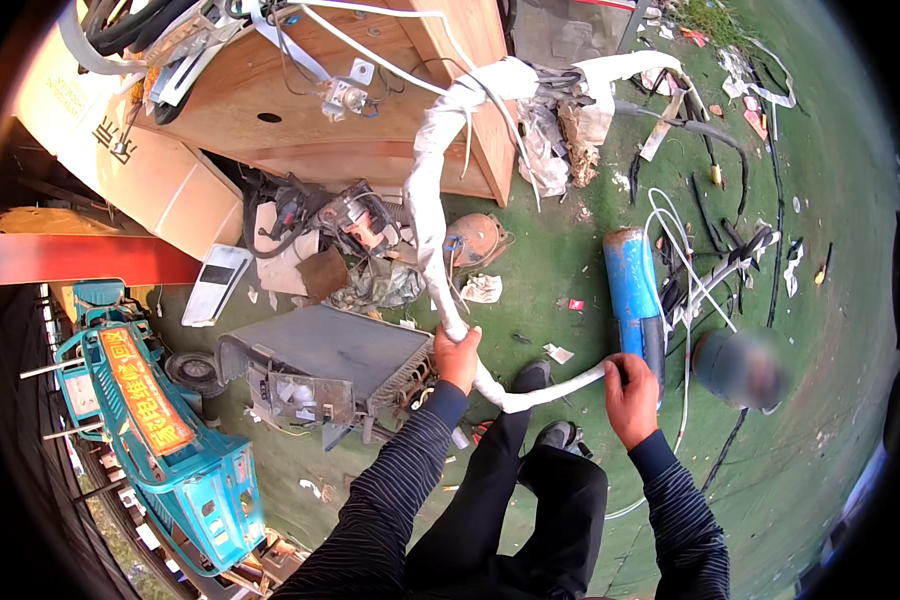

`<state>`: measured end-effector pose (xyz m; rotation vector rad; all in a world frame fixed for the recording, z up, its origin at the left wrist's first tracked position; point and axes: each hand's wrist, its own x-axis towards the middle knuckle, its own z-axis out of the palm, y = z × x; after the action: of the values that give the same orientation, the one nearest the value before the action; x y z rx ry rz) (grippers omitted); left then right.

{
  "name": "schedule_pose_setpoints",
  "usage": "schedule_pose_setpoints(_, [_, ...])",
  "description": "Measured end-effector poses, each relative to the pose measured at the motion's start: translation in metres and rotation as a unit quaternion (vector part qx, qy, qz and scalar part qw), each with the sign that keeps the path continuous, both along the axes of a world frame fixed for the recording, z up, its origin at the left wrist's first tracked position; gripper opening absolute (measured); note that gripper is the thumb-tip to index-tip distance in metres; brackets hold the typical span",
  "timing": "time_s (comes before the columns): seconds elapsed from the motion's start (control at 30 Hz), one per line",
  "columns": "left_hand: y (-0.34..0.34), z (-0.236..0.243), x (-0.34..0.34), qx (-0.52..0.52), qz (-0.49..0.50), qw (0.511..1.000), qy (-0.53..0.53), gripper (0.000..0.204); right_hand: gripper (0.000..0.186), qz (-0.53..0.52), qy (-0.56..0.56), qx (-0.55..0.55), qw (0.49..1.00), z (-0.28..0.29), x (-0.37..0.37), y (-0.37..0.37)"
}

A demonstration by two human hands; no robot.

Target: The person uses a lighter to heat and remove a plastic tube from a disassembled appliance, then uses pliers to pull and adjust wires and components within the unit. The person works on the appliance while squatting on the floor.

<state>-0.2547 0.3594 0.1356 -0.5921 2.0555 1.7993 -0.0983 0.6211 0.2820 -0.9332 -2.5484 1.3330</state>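
A long white-wrapped pipe bundle (428,190) runs down from a wooden crate (370,110) and bends sharply near my legs. My left hand (457,355) is shut on the pipe just above the bend. My right hand (630,395) is shut on its short free end, right of the bend. Both sleeves are dark with fine stripes. My dark shoes (545,405) show under the bend.
A grey metal finned unit (330,345) lies left of my legs. A blue cylinder (630,285) lies right, beside loose white and black cables (690,260). Scrap parts sit below the crate. A turquoise vehicle (160,420) stands at lower left. Another person's head (740,368) is at right.
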Motion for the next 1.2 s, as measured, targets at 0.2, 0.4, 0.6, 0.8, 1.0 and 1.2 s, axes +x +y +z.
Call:
schedule_pose_setpoints(0.2, [0.08, 0.064, -0.011, -0.037, -0.066, 0.988, 0.135, 0.02, 0.024, 0.41, 0.258, 0.225, 0.846, 0.122, -0.223, -0.022])
schedule_pose_setpoints(0.4, [0.147, 0.073, -0.082, -0.043, -0.025, 0.978, 0.2, 0.019, 0.026, 0.578, 0.054, 0.368, 0.727, 0.089, -0.305, -0.035])
schedule_pose_setpoints(0.6, [0.173, 0.071, -0.116, -0.158, -0.118, 0.953, 0.231, 0.045, 0.053, 0.623, 0.052, 0.487, 0.61, 0.022, -0.327, 0.08])
schedule_pose_setpoints(0.8, [0.098, 0.038, -0.021, -0.241, -0.061, 0.967, 0.052, 0.057, 0.051, 0.67, 0.065, 0.495, 0.549, -0.016, -0.39, 0.103])
schedule_pose_setpoints(1.0, [0.046, -0.004, 0.137, -0.252, 0.044, 0.957, -0.139, 0.032, 0.049, 0.695, 0.166, 0.468, 0.52, -0.052, -0.419, 0.106])
schedule_pose_setpoints(1.2, [0.064, -0.026, 0.2, -0.048, 0.244, 0.934, -0.256, 0.03, 0.04, 0.68, 0.139, 0.429, 0.578, -0.063, -0.415, 0.076])
